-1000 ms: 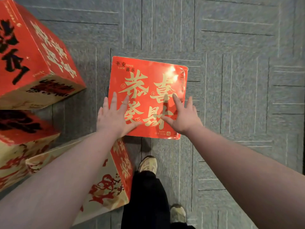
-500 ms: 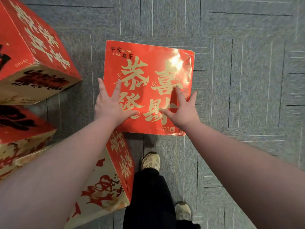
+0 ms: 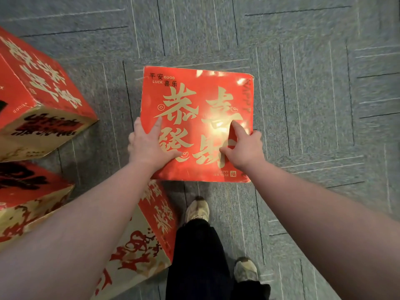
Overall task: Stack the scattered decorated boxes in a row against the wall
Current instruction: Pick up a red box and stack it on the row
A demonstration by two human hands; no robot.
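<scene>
Both hands have closed in since a second ago: then they lay flat with fingers spread on the red lid, now the fingers wrap over the side edges, and the head has dropped nearer, so the box fills more of the view. Nearest us, a dark trouser leg and two pale shoes stand on the grey carpet floor. Just left of that leg leans a tilted box, cream and red, partly hidden under the left forearm. Next out, the left hand clamps the left edge of the red box, thumb lying across the gold characters, fingers curled down the side; the right hand pinches the right edge the same way, thumb and forefinger on top. That box sits flat on the floor in the middle of the carpet, well apart from any wall; no wall shows at all. Off to the left edge, a lower box and an upper box lie scattered at odd angles, close together. By my reading the grip is set and a lift looks due, with all four boxes unstacked.
</scene>
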